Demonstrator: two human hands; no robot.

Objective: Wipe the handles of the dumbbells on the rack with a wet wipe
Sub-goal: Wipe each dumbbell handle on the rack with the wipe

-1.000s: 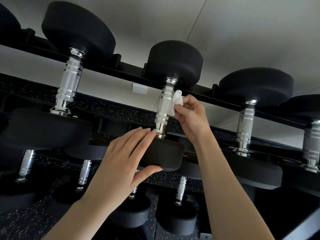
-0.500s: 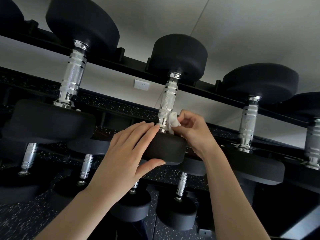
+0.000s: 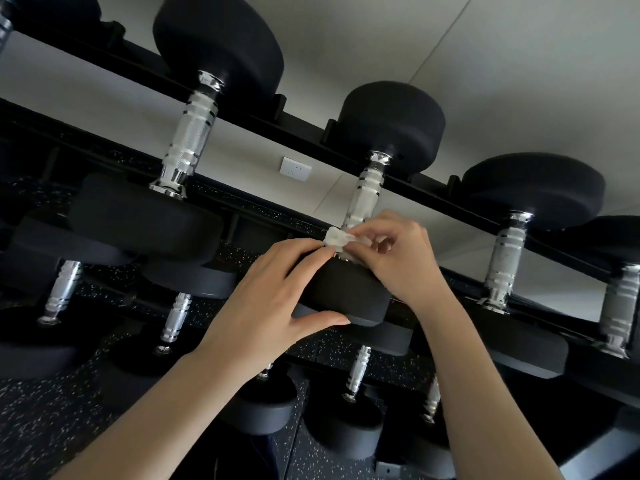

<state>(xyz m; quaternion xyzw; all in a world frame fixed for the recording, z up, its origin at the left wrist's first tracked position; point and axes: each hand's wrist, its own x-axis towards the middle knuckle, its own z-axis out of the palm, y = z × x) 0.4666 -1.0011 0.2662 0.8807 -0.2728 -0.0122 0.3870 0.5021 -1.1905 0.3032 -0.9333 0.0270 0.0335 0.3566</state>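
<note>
The right hand (image 3: 398, 261) pinches a bunched wet wipe (image 3: 337, 239) against the lower end of a chrome handle (image 3: 363, 199), just where it meets the near head (image 3: 346, 296). The left hand (image 3: 263, 299) clasps that head, fingers across its top and thumb on its front face. This dumbbell lies across the rails of the rack (image 3: 298, 121) in the upper row, between a larger dumbbell (image 3: 188, 140) on the left and another (image 3: 504, 258) on the right. The wipe looks soft, light and limp, best kept bunched in the fingertips. The knurled handle is stiff and may snag it, and the dumbbell looks heavy, better steadied by its head than lifted.
</note>
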